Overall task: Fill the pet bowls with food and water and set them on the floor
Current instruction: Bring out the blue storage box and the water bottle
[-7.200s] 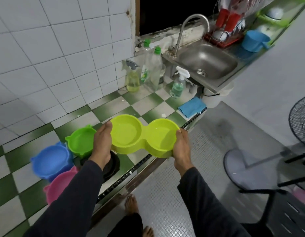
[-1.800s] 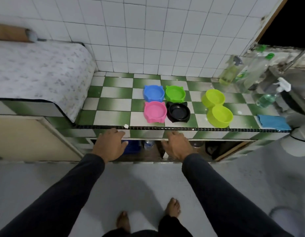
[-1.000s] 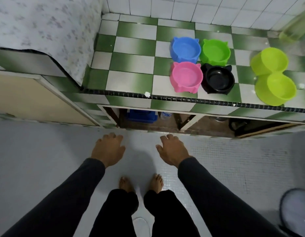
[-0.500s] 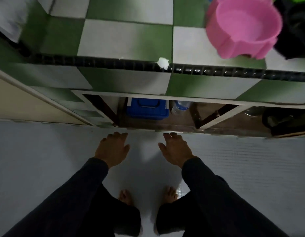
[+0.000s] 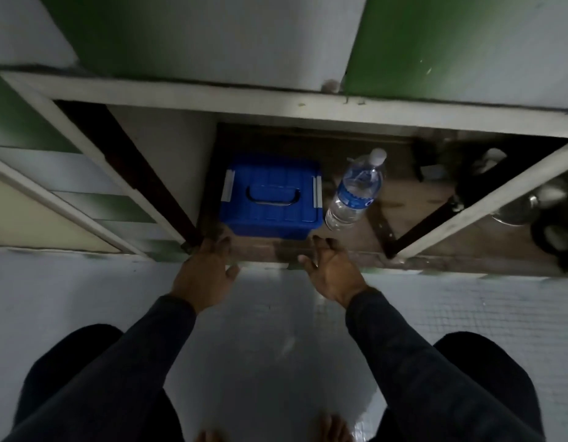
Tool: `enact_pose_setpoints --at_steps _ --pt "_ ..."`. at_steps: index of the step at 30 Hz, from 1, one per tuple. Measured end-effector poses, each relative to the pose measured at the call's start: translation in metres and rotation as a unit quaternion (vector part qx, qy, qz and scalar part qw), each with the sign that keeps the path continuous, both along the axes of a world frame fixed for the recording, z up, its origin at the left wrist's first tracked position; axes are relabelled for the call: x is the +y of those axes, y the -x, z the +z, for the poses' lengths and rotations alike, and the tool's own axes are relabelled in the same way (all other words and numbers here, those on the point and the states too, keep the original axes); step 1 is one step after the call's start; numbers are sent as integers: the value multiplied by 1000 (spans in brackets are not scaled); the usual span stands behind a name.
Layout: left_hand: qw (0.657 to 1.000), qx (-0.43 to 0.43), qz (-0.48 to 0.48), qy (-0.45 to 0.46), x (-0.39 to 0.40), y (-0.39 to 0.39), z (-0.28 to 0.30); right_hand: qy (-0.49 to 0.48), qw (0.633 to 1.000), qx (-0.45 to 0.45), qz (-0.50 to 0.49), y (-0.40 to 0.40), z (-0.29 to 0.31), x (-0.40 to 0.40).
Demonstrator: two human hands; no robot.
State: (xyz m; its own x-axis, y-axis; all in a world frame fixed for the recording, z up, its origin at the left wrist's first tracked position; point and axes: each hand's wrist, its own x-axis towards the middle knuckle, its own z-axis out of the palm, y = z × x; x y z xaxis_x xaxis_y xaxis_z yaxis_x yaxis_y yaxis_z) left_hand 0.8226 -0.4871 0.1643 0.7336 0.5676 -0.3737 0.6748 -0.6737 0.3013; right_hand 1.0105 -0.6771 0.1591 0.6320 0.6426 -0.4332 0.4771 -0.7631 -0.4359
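Crouched lower since before, bowls now out of view | your left hand (image 5: 203, 275) and right hand (image 5: 332, 275) spread, empty, reaching for box (image 5: 270, 199) at 12 | bottle (image 5: 356, 193) upright at 1, likely water source.

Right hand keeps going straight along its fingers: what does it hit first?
Probably the blue box; the right hand points at its front right corner, water bottle just beside. Depth unclear.

The dark objects (image 5: 486, 173) deep in the right cupboard bay are too dim and blurred to identify.
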Motion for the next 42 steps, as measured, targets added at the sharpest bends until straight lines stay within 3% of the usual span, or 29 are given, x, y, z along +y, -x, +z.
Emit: enact_pose_setpoints --at_steps 12,19,28,42 --pt "984 -166 57 32 40 -44 -21 -38 998 4 -58 -44 -31 43" --pt "980 -151 100 85 69 -73 -53 -69 993 35 -88 -63 -53 62" --pt "970 -198 107 93 103 -106 -82 -124 984 28 -121 -92 -69 95" --pt "973 -200 91 67 132 -135 -112 -73 993 -41 -84 -117 -86 117"
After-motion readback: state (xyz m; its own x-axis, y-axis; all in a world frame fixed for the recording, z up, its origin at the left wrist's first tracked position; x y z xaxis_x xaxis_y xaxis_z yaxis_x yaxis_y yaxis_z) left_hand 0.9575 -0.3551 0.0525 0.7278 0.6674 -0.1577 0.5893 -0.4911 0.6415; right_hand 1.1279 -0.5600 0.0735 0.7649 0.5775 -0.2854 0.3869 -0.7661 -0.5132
